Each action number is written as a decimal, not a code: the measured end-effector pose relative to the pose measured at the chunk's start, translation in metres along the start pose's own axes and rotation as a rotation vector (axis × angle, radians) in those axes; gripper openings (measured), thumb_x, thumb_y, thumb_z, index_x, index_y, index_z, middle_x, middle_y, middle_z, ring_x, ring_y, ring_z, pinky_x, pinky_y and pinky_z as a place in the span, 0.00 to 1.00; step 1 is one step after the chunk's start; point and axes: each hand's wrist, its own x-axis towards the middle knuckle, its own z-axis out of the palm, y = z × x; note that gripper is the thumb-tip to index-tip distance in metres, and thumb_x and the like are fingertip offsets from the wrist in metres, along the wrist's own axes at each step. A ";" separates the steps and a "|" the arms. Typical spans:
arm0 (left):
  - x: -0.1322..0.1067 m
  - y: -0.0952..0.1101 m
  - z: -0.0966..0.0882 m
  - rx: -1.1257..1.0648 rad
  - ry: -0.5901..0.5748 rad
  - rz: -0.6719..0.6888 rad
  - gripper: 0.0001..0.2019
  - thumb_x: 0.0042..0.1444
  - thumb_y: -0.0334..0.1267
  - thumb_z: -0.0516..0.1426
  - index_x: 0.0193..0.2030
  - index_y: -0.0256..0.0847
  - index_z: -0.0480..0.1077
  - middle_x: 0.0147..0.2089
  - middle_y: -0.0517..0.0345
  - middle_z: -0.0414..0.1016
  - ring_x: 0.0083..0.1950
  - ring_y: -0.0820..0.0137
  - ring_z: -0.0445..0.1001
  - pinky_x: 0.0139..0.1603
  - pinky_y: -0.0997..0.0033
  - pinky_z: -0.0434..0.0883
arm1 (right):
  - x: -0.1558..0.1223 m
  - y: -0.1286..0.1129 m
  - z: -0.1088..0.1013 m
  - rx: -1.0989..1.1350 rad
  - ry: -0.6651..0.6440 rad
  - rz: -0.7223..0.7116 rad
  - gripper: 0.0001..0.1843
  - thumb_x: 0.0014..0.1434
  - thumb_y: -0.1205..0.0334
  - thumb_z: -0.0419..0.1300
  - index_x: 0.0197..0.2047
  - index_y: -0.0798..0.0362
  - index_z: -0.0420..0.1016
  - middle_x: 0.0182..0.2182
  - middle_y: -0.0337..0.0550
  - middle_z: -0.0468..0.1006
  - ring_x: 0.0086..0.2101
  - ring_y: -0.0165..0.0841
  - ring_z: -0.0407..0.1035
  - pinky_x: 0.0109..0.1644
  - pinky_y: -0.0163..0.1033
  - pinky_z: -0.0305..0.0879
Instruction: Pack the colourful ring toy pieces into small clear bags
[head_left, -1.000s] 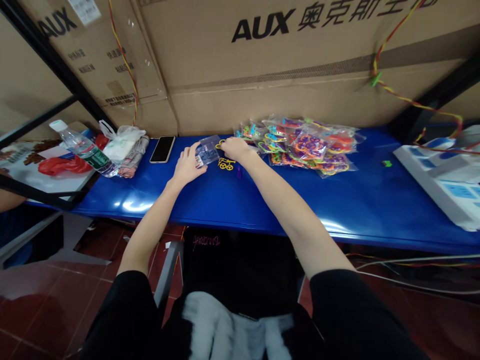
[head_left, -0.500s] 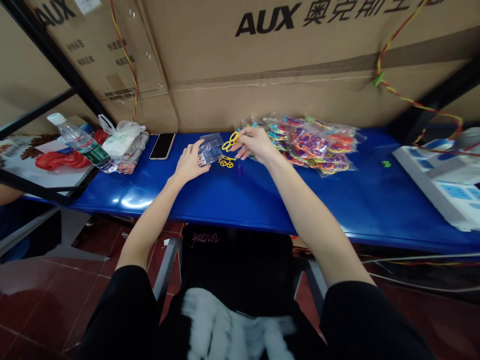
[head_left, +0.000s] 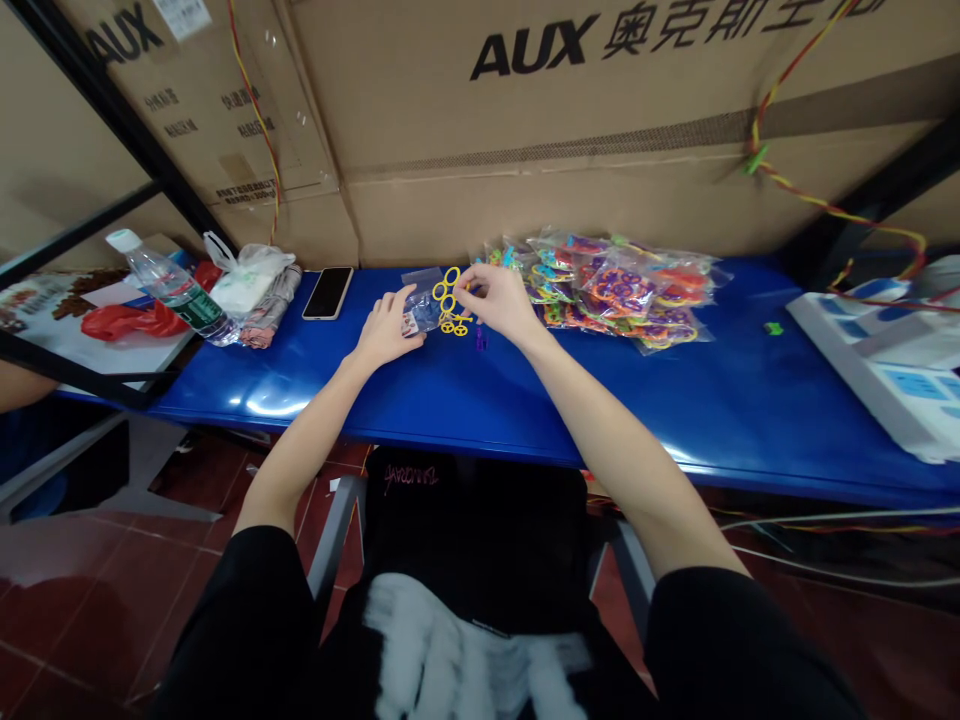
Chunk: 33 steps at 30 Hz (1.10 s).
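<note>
The left hand (head_left: 388, 335) holds a clear plastic zip bag (head_left: 424, 302) just above the glossy blue table (head_left: 660, 420), apart from the right hand (head_left: 499, 303), which pinches a yellow plastic ring chain (head_left: 448, 291); a loose pinch could drop it onto the yellow wheeled plastic piece (head_left: 454, 324) below.

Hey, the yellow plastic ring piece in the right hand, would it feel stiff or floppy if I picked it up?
The yellow plastic ring piece is probably light for its size, since the right hand holds it up with just its fingertips. It looks fairly stiff, because its thin rings keep their shape without drooping. It may flex slightly, though that's hard to tell at this size.
</note>
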 end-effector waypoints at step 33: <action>0.001 0.005 0.000 -0.079 0.082 0.006 0.45 0.49 0.32 0.67 0.74 0.48 0.55 0.60 0.47 0.68 0.62 0.51 0.68 0.68 0.43 0.67 | -0.009 -0.011 0.027 0.282 -0.032 0.183 0.07 0.62 0.63 0.66 0.44 0.54 0.82 0.41 0.46 0.85 0.18 0.24 0.71 0.19 0.30 0.65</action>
